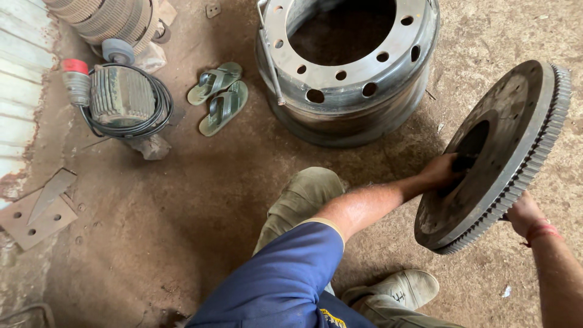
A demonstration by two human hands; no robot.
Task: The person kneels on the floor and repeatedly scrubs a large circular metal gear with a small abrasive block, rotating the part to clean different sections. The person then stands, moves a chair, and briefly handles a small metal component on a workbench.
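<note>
A large rusty flywheel (516,121) with a toothed ring around its rim is held up on edge, tilted, at the right. My left hand (442,173), at the end of the blue-sleeved arm, grips the edge of its dark centre hole. My right hand (523,212), with a red thread on the wrist, holds the toothed rim from behind and below; its fingers are hidden by the disc. My knee in olive trousers (300,197) and a worn shoe (404,288) are beneath.
A big steel truck wheel rim (352,97) stands on the dirt floor straight ahead. A pair of green sandals (218,97) lies to its left. An electric motor wrapped in black cable (121,97), stacked discs (109,18) and a rusty drilled plate (36,215) are at far left.
</note>
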